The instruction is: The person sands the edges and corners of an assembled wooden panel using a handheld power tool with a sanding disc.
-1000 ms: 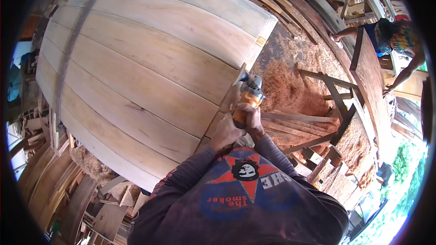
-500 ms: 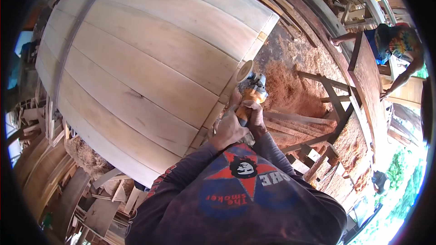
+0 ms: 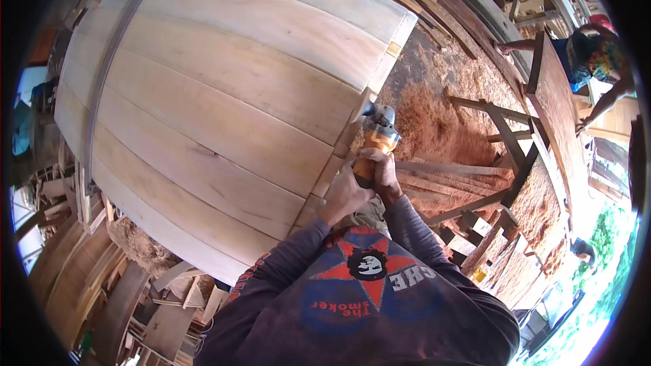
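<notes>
Both my hands are closed round the body of a yellow and grey angle grinder. My left hand wraps its lower left side, and my right hand grips it from the right. The grinder's disc is seen nearly edge-on at the right end edge of a large pale wooden panel, made of long planks. A dark strip crosses the panel near its left end. Whether the disc touches the wood is hard to tell.
Reddish wood shavings cover the ground to the right, beside a dark timber frame. Another person leans over a long brown board at the right. Scrap wood lies at the lower left.
The disc showed its round face half a second ago and now appears nearly edge-on. My hands have stayed round the grinder. The other person's board has shifted slightly in view.
</notes>
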Available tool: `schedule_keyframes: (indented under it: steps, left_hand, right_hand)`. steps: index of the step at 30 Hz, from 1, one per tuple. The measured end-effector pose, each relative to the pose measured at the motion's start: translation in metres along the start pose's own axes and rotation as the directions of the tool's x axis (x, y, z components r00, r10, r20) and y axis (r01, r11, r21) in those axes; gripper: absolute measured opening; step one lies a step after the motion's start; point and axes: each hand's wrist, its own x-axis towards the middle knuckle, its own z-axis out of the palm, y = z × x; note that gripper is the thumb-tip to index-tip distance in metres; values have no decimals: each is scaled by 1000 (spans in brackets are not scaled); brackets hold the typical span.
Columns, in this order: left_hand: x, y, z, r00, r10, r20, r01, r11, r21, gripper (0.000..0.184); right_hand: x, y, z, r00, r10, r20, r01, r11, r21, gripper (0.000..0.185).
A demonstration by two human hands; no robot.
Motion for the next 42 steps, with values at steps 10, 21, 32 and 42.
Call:
schedule_keyframes:
  steps: [10, 21, 32, 42]
  left_hand:
    - [10, -23, -14, 939, 252, 236, -9, 700, -714, 74]
    - [-23, -1, -11, 990, -70, 119, 70, 998, 3, 97]
    - [8, -43, -4, 959, -10, 285, 113, 930, -349, 76]
    - [-12, -8, -16, 984, 52, 171, -31, 991, -128, 88]
  right_hand:
    - [-32, -23, 60, 959, -250, -133, 160, 867, -472, 38]
    - [-25, 17, 0, 997, 74, 17, -76, 991, 113, 30]
    - [-32, -14, 51, 981, -155, -113, 105, 927, -359, 33]
    - [-21, 7, 5, 996, -77, -55, 71, 991, -113, 30]
